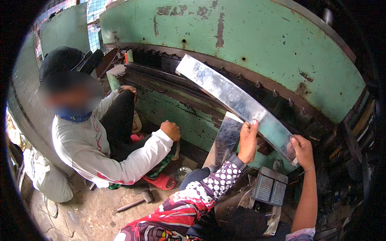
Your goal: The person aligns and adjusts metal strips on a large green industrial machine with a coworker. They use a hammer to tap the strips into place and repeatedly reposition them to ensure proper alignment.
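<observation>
Two bare hands on one long, shiny metal strip [235, 98], held up off any support, in front of the green machine [261, 44]. Strip slants: far end high, over toward the machine's dark slot; near end low, at the right hand. Whether the far end touches the machine, cannot tell.

Left hand [248, 142]: pinching the strip's lower long edge, short of the near end; thumb flat on the bright face, other fingers mostly hidden behind. Dark watch [238, 161] on that wrist. Right hand [303, 150]: closed round the near end, thumb on the face, fingers curled behind. Neither has any gap between thumb and metal.

Second metal sheet [222, 138] below the strip, beside the left hand; what bears it, cannot tell. Grey double foot pedal [270, 186] below the right hand, two ribbed pads.

Co-worker [80, 136] seated low at the floor's left side, white sleeves, one hand at a raised knee, the other curled near the machine's front. Red sandal [163, 182] on one foot; small round dish [183, 173] just beside it. Hammer [138, 201] on the concrete floor [96, 209], near the person's patterned left sleeve. White sack [48, 178] toward the floor's left edge.
</observation>
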